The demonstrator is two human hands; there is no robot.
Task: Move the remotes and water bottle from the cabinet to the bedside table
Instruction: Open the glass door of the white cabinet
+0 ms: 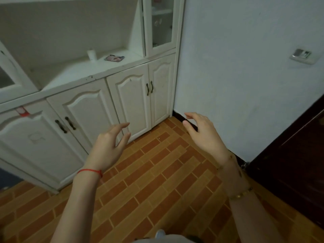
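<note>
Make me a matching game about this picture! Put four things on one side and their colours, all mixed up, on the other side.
Things:
1. string on the left wrist
2. cabinet doors
3. floor tiles
4. bracelet on the right wrist

Colours:
A. white
B. gold
C. red
D. orange-brown

Right pairs: 1-C, 2-A, 3-D, 4-B
</note>
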